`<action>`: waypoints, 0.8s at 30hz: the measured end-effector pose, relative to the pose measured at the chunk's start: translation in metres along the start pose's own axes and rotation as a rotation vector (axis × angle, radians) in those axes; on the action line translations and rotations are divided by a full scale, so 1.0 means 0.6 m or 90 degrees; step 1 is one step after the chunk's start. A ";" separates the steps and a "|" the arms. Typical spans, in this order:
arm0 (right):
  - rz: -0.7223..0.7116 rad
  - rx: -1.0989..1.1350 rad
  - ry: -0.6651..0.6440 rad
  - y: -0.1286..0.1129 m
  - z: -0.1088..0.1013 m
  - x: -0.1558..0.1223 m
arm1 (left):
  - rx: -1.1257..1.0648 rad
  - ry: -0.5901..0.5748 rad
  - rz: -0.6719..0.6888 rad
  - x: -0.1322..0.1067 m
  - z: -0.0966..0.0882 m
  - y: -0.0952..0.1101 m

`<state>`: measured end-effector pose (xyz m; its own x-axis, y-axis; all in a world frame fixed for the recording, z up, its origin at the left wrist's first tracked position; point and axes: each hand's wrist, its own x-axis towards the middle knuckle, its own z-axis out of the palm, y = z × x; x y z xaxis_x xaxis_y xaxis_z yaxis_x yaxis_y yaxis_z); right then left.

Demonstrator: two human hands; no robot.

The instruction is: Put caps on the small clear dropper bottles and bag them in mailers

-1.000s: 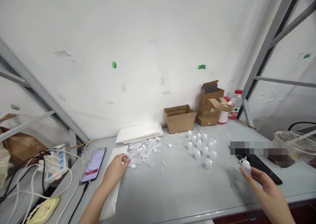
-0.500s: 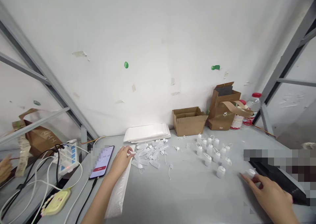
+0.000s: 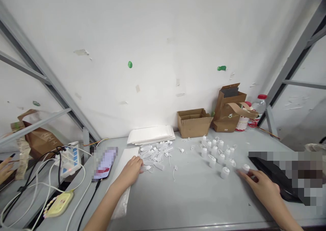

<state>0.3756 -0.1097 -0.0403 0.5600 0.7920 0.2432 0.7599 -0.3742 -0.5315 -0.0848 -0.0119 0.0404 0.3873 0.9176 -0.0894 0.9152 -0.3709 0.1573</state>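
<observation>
My left hand point(image 3: 130, 171) lies on the grey table point(image 3: 193, 197), fingers curled around a small clear tube point(image 3: 147, 168) at the near edge of a pile of clear tubes and caps point(image 3: 156, 152). It rests over a white bubble-wrap bag point(image 3: 123, 180). My right hand point(image 3: 262, 187) reaches left, fingertips closed on a small white bottle point(image 3: 246, 168) that stands on the table. Several more capped white bottles point(image 3: 216, 151) stand in a cluster just left of it.
A phone point(image 3: 104, 163) lies left of my left hand, beside a power strip point(image 3: 68, 158) and cables. A stack of white bags point(image 3: 150, 134), an open cardboard box point(image 3: 194, 122), a brown paper bag point(image 3: 229, 110) and a water bottle point(image 3: 256, 110) line the wall. Another person's fingers point(image 3: 5, 168) show at far left.
My right hand brought the white bottle down and left, setting it on the table by the cluster. My left hand slid toward me and closed on a clear tube.
</observation>
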 end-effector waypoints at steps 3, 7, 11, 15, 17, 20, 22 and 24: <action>-0.005 0.025 -0.025 0.003 -0.006 -0.002 | -0.004 0.022 -0.029 -0.015 -0.005 0.004; -0.040 0.021 -0.014 0.037 -0.025 -0.008 | -0.150 0.146 -0.061 -0.031 -0.004 0.008; -0.075 -0.010 0.040 0.047 -0.048 -0.016 | -0.479 0.166 -0.039 -0.010 0.012 0.081; -0.077 0.020 0.071 0.004 -0.060 -0.035 | -0.673 0.099 0.068 0.042 0.036 0.215; -0.070 0.043 0.061 -0.015 -0.060 -0.047 | -0.667 0.084 0.086 0.071 0.051 0.272; -0.061 0.068 0.050 -0.023 -0.062 -0.062 | -0.539 0.114 0.041 0.114 0.077 0.325; -0.052 0.074 0.048 -0.016 -0.067 -0.068 | -0.453 0.129 0.016 0.136 0.096 0.341; -0.040 0.077 0.049 -0.007 -0.072 -0.072 | -0.419 0.127 -0.009 0.152 0.113 0.346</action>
<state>0.3627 -0.1632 -0.0133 0.5401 0.7706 0.3384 0.7517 -0.2609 -0.6057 0.1483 -0.0151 -0.0018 0.2897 0.9540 0.0766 0.6374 -0.2520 0.7282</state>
